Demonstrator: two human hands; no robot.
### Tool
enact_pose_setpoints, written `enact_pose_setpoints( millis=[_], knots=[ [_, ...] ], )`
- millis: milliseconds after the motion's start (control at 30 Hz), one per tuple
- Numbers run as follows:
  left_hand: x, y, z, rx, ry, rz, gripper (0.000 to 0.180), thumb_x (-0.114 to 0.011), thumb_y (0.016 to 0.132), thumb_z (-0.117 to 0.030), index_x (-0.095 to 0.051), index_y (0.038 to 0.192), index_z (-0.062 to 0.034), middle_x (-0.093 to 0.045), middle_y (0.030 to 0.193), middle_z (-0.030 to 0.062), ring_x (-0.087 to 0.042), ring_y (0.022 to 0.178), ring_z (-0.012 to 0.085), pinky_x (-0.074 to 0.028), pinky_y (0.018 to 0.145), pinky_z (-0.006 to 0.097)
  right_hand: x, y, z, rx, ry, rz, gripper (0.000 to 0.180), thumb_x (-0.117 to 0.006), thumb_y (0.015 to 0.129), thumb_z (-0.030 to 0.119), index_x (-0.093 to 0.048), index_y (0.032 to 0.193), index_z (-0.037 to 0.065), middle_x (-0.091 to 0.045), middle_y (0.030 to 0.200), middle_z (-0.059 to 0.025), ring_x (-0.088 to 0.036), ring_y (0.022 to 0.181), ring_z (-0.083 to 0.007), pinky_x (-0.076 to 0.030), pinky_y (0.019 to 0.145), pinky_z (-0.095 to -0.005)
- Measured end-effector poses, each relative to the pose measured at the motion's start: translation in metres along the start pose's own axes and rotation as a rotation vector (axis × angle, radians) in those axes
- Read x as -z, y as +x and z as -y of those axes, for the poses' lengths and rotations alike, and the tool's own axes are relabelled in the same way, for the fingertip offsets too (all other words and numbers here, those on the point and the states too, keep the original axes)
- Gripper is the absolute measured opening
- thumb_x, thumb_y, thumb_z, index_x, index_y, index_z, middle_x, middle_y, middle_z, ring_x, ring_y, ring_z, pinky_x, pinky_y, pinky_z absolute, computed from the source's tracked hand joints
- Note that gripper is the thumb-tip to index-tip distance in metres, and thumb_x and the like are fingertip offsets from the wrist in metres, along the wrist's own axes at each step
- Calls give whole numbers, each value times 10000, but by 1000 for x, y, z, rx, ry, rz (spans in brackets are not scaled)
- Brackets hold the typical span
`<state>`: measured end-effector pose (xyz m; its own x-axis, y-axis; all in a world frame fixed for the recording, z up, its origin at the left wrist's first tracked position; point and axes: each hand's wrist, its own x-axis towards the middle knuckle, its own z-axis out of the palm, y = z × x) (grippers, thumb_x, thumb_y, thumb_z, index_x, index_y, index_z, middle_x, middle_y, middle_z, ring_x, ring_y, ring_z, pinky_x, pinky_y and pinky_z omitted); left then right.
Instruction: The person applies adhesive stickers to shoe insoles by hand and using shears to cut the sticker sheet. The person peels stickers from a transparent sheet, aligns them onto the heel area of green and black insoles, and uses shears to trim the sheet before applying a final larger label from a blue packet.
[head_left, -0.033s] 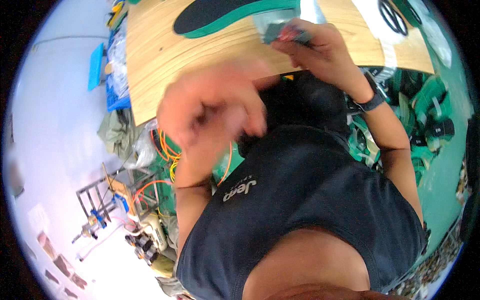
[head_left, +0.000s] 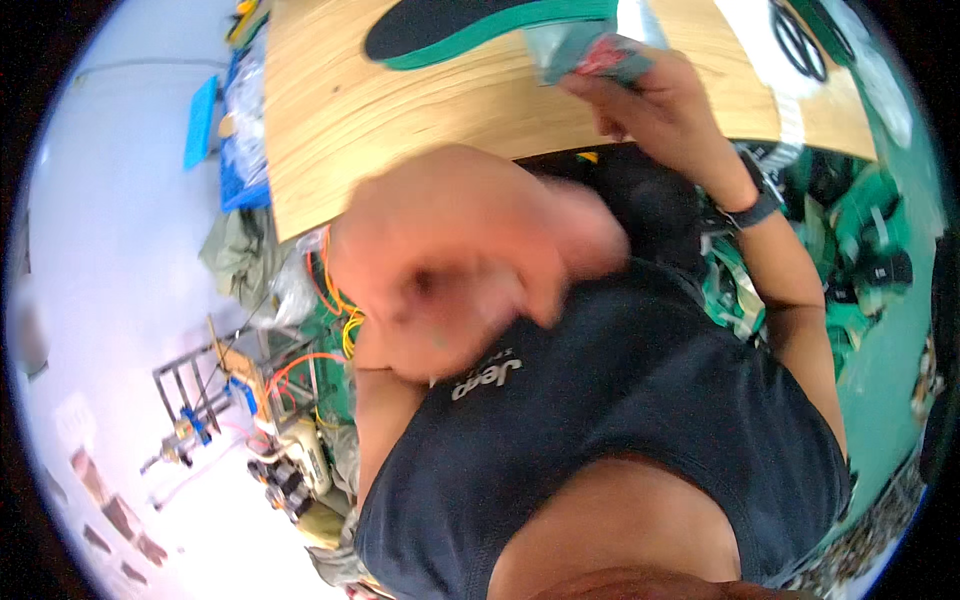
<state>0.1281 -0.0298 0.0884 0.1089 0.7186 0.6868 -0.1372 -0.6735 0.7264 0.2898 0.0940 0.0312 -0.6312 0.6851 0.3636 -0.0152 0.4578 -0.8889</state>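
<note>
My right hand (head_left: 665,115) reaches over the near edge of a wooden table (head_left: 350,120), shut on a small crumpled grey-clear packet (head_left: 585,52) with a red patch. A black watch (head_left: 755,210) sits on that wrist. Just left of the packet, a black shoe insole with a green rim (head_left: 470,28) lies flat on the table. My left hand (head_left: 455,265) is raised close to the camera, large and blurred, with its fingers curled inward. Whether it holds anything is unclear. I wear a dark sleeveless top (head_left: 620,420).
A blue crate (head_left: 235,140) stands beside the table's left side. Orange and yellow cables (head_left: 335,295) hang below the table edge, with a metal frame (head_left: 195,395) on the pale floor. Green and black parts (head_left: 865,235) litter the green floor at right.
My left hand has come nearer to the camera and looks larger and more blurred. My right hand stays at the table edge with the packet.
</note>
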Motion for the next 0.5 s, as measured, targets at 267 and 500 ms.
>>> enact_pose_setpoints(
  millis=[267,500],
  knots=[
    [-95,40,-62,913,463,274,144,-599,837,-86,-692,943,-118,-594,580,40,-504,418,127,-314,358,287,-6,1,-13,-213,77,-52,286,-661,927,282,-635,766,48,-591,611,6,-546,522,-64,-432,488,-214],
    [-87,2,-49,470,286,-35,152,-645,826,-52,-683,973,-65,-626,655,35,-531,504,90,-354,424,243,-14,-2,-6,-84,110,-45,350,-615,960,300,-600,707,60,-564,594,21,-512,530,-57,-405,495,-210]
  ],
)
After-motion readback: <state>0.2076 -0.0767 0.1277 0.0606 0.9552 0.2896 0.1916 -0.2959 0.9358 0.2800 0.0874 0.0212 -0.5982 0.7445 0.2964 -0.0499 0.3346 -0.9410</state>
